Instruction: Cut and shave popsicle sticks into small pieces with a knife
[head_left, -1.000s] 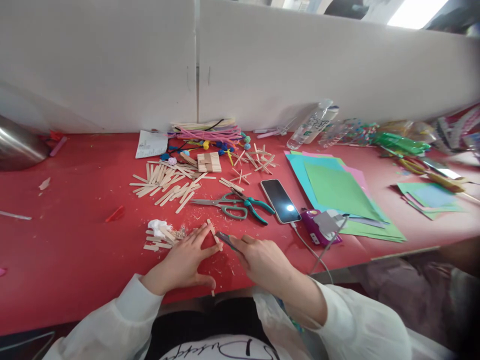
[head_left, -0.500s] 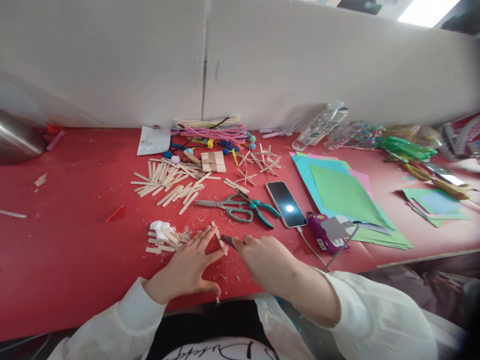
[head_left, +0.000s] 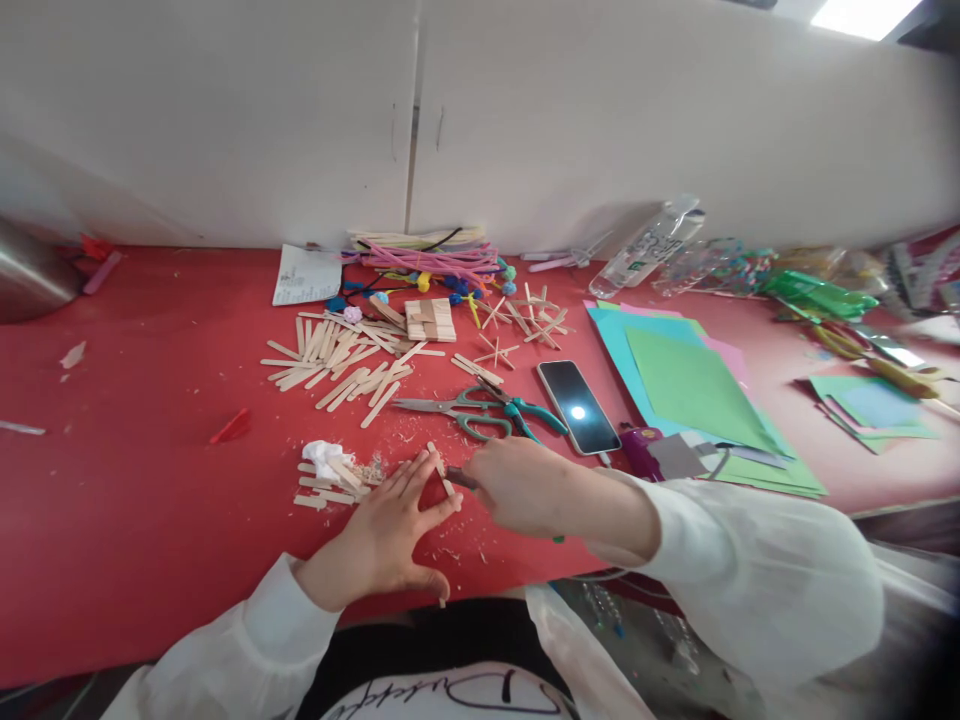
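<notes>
White walls [head_left: 225,120] stand at the back, and a red worktop [head_left: 150,500] runs along in front of them. One flat wooden stick [head_left: 438,460] lies on the worktop, under the fingertips of the left hand [head_left: 386,535]. Those fingers are spread wide, with some near the far end of the stick and one near the close end. The thumb points down by the worktop's edge. The right hand [head_left: 536,490] has its fingers curled tight around a dark tool [head_left: 459,477], and its tip is right by the stick. Most of the tool is hidden, but it looks like a blade. Thin wood bits [head_left: 450,555] lie about, so I think the stick is being shaved or cut. To do this well, press both ends down hard so the stick can't roll or slip. Use small, light strokes. Point the sharp side away from the left fingers, because they are very close.
</notes>
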